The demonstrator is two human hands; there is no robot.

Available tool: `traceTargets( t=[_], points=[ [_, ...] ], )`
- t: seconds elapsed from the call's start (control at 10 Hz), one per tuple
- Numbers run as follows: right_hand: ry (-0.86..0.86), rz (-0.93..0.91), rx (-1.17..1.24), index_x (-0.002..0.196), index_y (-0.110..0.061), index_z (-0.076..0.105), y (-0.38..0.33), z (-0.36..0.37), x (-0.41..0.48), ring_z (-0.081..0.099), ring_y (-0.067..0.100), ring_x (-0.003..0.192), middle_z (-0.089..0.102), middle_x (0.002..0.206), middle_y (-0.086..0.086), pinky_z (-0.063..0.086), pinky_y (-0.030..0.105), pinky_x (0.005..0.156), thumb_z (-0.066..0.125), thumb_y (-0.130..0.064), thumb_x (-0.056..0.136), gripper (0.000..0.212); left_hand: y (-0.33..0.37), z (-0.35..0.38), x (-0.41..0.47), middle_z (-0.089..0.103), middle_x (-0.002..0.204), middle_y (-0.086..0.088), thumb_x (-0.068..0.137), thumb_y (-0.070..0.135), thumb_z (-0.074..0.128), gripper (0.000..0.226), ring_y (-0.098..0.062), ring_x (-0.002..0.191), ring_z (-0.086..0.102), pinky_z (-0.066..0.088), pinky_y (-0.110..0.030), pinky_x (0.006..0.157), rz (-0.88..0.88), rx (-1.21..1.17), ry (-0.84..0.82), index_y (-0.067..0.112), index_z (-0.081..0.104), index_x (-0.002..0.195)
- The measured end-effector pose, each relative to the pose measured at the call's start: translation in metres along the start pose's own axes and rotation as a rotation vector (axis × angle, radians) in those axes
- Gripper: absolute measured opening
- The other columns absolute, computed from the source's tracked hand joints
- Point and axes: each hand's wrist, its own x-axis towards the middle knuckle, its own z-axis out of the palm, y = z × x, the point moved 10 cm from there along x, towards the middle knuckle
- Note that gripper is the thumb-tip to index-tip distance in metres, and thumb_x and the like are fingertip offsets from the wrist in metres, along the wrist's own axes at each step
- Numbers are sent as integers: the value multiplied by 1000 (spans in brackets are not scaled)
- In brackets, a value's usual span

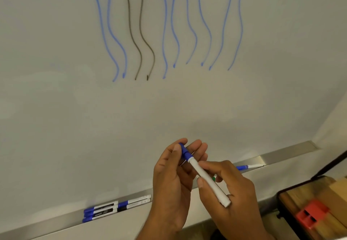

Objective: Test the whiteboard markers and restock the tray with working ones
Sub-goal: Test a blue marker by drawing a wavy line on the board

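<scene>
- The marker [206,180] being tested is up in front of the whiteboard [56,108], just above the tray [281,155] and held between both hands. It's got a smooth white round barrel with a blue plastic cap [185,152] on the far end.
- Left hand [170,179]: thumb and fingers are curled round the cap, pinching it.
- Right hand [236,189]: wrapped round the white barrel, with the thumb on the near side and the index finger lying across the top. A tiny bit of green peeks out behind the barrel, no idea what it is.
- The cap looks butted against the barrel, but I honestly can't tell if it's seated all the way.
- The board is glossy white, a bit smudgy lower down. There are ten wavy lines on it: eight blue squiggles [166,14] and two dark squiggles [129,24].
- The tray is a long brushed-metal ledge along the board's bottom edge.
- A bunch of markers [112,208] lies at the tray's left end. They're white with blue caps and printed labels, packed side by side, and look like five or six, though it's too blurry for an exact count.
- One lone marker [246,167] lies in the tray further right, just past the right hand.
- Bottom right there's a dark-rimmed box [296,185] holding blurry wooden blocks and one orange-red plastic piece [311,215].
</scene>
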Motion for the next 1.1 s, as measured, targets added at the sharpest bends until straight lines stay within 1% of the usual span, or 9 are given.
traceTargets(
  t=[0.1,0.2,0.3,0.4,0.5,0.6,0.7,0.8,1.1],
  points=[
    [29,64,57,100,-35,57,6,-5,1,63,-4,76,53,89,-24,42,-2,69,35,-82,85,54,-7,2,-1,77,123,-20,95,35,60,40,-38,113,76,66,-40,86,6,27,-14,11,70,126],
    [31,140,73,99,-29,47,15,-9,-3,47,0,53,43,87,-30,41,8,66,29,-99,67,79,-13,4,-1,77,122,-20,95,34,59,35,-38,112,76,65,-40,87,19,54,-20,15,74,120],
    [-45,297,151,104,-22,53,32,-2,-12,62,16,70,61,91,-12,53,29,74,27,-109,43,109,-15,4,-2,77,122,-19,94,34,59,33,-38,112,76,65,-39,86,26,57,-16,18,78,115],
    [-200,426,269,122,-5,58,49,10,-25,60,31,104,62,120,20,45,48,105,35,-110,29,142,-23,2,-4,77,122,-19,93,34,59,37,-37,112,76,65,-39,89,27,52,19,13,75,118],
    [-215,477,252,129,3,55,63,7,-38,57,27,104,59,122,15,42,43,107,38,-109,20,157,-30,3,-7,78,121,-18,93,34,59,38,-37,112,76,65,-39,90,33,46,46,10,73,119],
    [-158,179,208,117,-31,64,31,-4,-28,62,3,101,61,110,-24,51,19,91,52,-67,90,47,-36,8,-9,78,121,-16,92,34,60,40,-35,111,77,65,-38,90,51,30,50,8,71,121],
    [-100,161,164,110,-40,63,40,-6,-31,63,-1,101,60,108,-32,47,9,86,52,-47,99,17,-38,8,-7,78,121,-16,93,33,60,40,-34,112,77,65,-37,90,45,35,39,8,70,123],
    [-43,275,272,103,-40,66,58,-10,-30,66,-3,96,67,101,-32,49,4,76,54,-63,91,28,-48,1,-3,78,122,-15,103,25,54,31,-33,114,76,65,-36,89,8,75,21,10,67,127],
    [-16,589,297,96,-32,77,144,-23,-50,70,13,73,74,79,-10,57,19,59,76,-35,82,14,-84,-34,11,80,119,-7,99,22,64,31,-26,112,77,63,-34,93,68,358,50,10,69,126]
  ],
)
